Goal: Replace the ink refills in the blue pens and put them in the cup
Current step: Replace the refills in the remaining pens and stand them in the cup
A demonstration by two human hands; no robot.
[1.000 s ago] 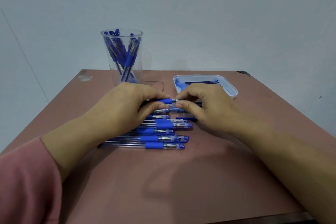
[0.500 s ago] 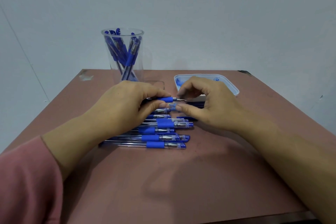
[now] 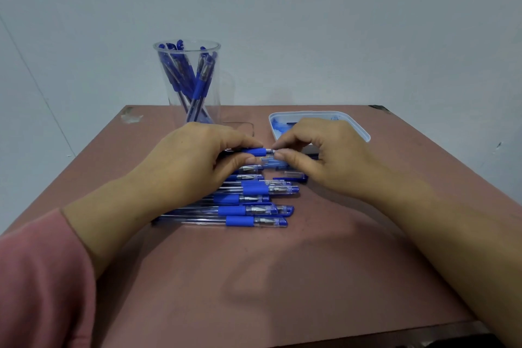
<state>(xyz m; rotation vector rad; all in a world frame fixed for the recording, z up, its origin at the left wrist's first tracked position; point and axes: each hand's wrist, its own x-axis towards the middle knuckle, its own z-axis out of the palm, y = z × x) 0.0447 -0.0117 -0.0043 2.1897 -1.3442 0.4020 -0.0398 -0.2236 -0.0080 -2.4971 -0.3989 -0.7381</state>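
My left hand (image 3: pixel 186 167) grips a blue pen (image 3: pixel 255 152) by its barrel, held level above the table. My right hand (image 3: pixel 324 161) pinches the metal tip end of that same pen between thumb and forefinger. Below the hands, several capped blue pens (image 3: pixel 248 210) lie in a row on the table. A loose pen cap (image 3: pixel 293 177) lies under my right hand. A clear cup (image 3: pixel 188 104) at the back left holds several blue pens upright.
A white tray (image 3: pixel 358 128) with blue pieces stands at the back right, partly hidden by my right hand. The brown table (image 3: pixel 282 277) ends at a front edge near me. A pale wall rises behind the table.
My right hand has shifted slightly, fingers closing on the pen tip. My left hand and the pen have stayed nearly still.
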